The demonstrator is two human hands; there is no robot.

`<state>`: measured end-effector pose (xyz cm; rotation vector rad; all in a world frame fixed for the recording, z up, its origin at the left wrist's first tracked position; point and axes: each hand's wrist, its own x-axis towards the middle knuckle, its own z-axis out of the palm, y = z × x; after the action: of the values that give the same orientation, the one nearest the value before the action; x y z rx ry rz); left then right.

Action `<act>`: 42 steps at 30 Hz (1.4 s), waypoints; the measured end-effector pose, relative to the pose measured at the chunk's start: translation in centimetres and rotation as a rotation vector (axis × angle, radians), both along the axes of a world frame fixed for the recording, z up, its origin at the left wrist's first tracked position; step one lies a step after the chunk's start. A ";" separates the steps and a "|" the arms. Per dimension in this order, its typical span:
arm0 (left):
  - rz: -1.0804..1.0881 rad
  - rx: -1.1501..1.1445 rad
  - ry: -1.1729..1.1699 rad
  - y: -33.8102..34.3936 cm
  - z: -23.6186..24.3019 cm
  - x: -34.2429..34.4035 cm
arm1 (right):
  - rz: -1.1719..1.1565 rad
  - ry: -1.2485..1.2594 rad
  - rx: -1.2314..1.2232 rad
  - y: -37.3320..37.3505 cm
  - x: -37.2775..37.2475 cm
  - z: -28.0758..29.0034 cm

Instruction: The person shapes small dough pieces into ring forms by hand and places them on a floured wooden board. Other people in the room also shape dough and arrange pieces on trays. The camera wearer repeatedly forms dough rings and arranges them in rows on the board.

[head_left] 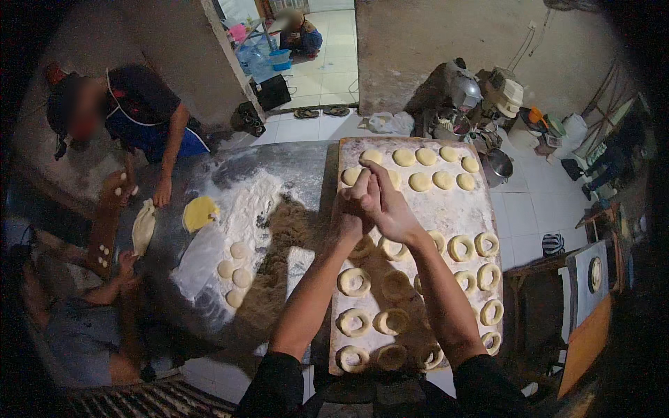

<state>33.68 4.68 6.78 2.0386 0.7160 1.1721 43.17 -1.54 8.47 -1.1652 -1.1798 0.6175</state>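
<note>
Nearest to us, pale yellow dough rings with round holes [342, 282] lie in rows on a long wooden board dusted with white flour [453, 212], under and around our arms. The board is longer from near to far than from side to side. A bit farther on, our bare left hand [354, 206] and our bare right hand [388, 202] are pressed together above the board, with the fingers folded close. We cannot tell if any dough is between them, because the fingers hide it. A band of floury board lies just to the right of the right hand. Past the hands, at the far end, sit pale yellow, solid dough rounds [426, 157] in two rows that run side to side. Being round, they have no long way. The left hand is nearer to the one at the left end of the front row; the right hand is nearer to most others, which spread away to our right. Over to our left, on the grey metal surface [310, 157], we see small, pale dough pieces [242, 279], loose white flour [244, 202] and a flat yellow piece [200, 213]. Farther left, a co-worker's hand [162, 191] is near a long, pale dough strip [144, 226].
</note>
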 end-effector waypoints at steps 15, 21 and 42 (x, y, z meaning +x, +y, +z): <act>0.055 -0.368 -0.052 2.8 -3.6 1.2 | 0.079 0.119 -0.371 2.6 0.5 -0.8; 0.141 -0.293 0.558 6.9 -8.0 0.1 | -0.231 -0.517 -0.529 3.6 3.1 -7.6; 0.268 -0.549 0.270 -2.3 -6.8 -29.1 | 0.262 0.066 -0.266 -1.1 -12.1 4.2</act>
<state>4.57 2.35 -0.04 1.6736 1.3149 0.7249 31.12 -2.67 12.64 -1.2097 -1.2299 1.0300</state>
